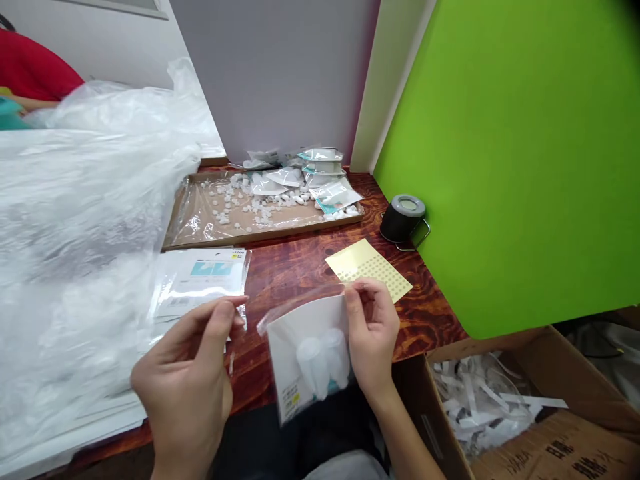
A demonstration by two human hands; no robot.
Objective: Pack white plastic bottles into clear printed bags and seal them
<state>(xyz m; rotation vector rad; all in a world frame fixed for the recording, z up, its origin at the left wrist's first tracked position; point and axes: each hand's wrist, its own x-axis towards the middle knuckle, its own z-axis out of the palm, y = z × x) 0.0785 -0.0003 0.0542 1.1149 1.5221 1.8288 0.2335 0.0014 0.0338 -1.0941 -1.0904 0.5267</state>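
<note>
My right hand [373,327] pinches the top right corner of a clear plastic packet [305,317]. A white card and white cylinder-shaped plastic pieces [323,360] show through the packet, and it hangs tilted over my lap. To the left of the packet, apart from it, my left hand [193,373] has its thumb pressed to its fingers. A faint clear sliver seems to dangle below those fingertips, too thin to name. Behind that hand lies a stack of flat printed packets [200,283]. A yellow sheet of small round stickers [373,267] lies beyond my right hand.
A shallow cardboard tray [200,230] holds small white pieces and several filled packets. A black and grey lantern-like object [403,220] stands by the green panel [510,167]. Plastic sheeting [90,267] covers the left. A cardboard box [535,347] of scraps sits at right. A person's red sleeve [37,67] shows.
</note>
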